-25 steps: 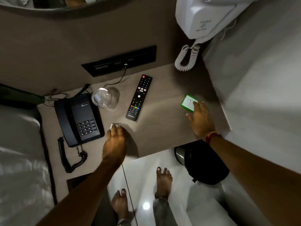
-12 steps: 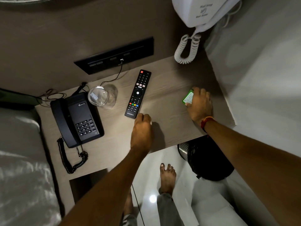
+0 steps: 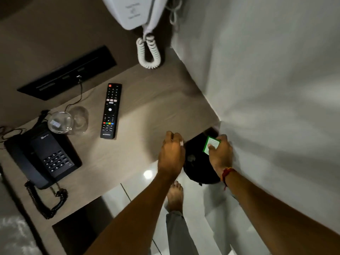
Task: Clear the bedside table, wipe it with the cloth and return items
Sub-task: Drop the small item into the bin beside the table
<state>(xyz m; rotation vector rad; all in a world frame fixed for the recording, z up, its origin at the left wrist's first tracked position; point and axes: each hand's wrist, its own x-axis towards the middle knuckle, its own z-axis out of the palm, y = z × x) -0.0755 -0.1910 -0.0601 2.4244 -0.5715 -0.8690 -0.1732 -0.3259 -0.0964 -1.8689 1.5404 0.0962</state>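
My right hand (image 3: pixel 219 155) grips a small green and white card (image 3: pixel 211 145) and holds it over a black bin (image 3: pixel 197 162) just past the table's front right corner. My left hand (image 3: pixel 172 153) is closed around something small and white that peeks out at the fingers; what it is I cannot tell. That hand hovers at the table's front edge, beside the bin. On the wooden bedside table (image 3: pixel 150 111) lie a black TV remote (image 3: pixel 111 110), an upturned clear glass (image 3: pixel 60 122) and a black desk phone (image 3: pixel 42 155) with a coiled cord.
A white wall phone (image 3: pixel 134 11) with a curly cord (image 3: pixel 149 52) hangs above the table's back right corner. A black socket panel (image 3: pixel 68 74) runs along the back wall. A white wall closes the right side. Glossy floor and my bare foot (image 3: pixel 174 196) show below.
My right hand lifted the green card off the table and carried it over the bin. My left hand swept right along the front edge to the bin, still closed.
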